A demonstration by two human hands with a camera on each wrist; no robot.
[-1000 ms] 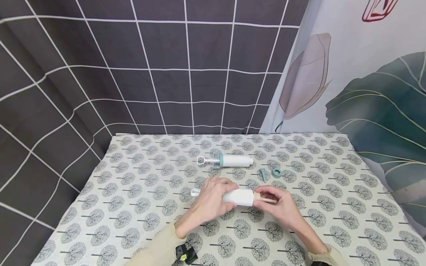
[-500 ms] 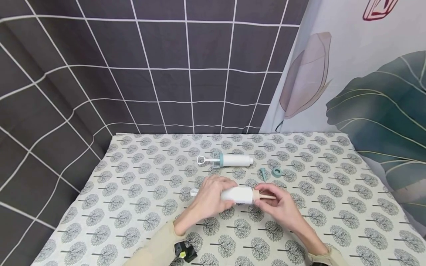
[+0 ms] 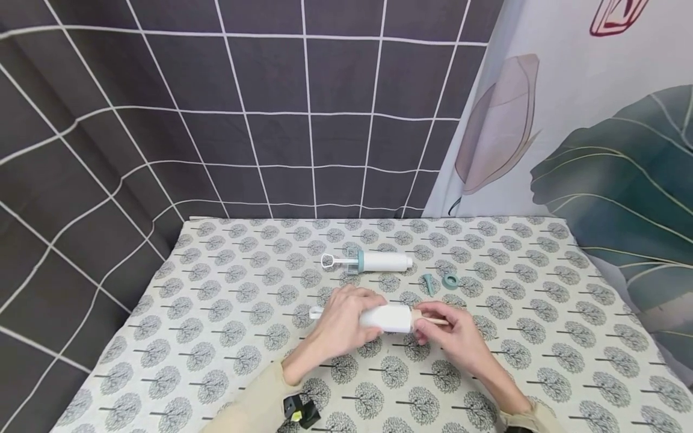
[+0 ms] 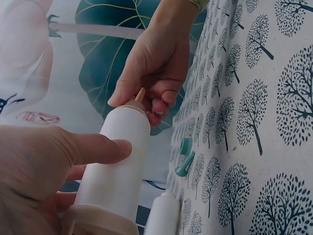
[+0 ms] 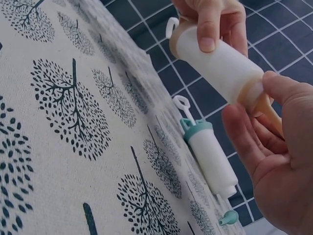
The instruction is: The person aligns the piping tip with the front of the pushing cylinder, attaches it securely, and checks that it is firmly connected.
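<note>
My left hand point(image 3: 342, 320) holds a white syringe-like tube point(image 3: 394, 317) around its barrel, with the thumb along the side. A white loop handle point(image 3: 316, 313) pokes out at the left end, and beige parts show at both ends in the wrist views. The fingers and thumb of my right hand point(image 3: 456, 335) pinch the beige collar point(image 5: 250, 93) at the right end. From that collar a tapered beige nozzle point(image 3: 435, 321) points right, beneath the curve of the right hand. Most of the barrel's left part is hidden under the left hand.
A second white syringe point(image 3: 385, 261) with a teal collar and extended white plunger lies behind the hands. To its right are a small teal nozzle point(image 3: 428, 284) and a teal ring point(image 3: 450, 281). Tree-printed cloth point(image 3: 243, 361) covers the table; dark checked curtain point(image 3: 271, 138) hangs behind.
The fingers of my right hand have shifted around the beige collar, and a fingertip now shows below it. My left hand stays nearly still on the barrel.
</note>
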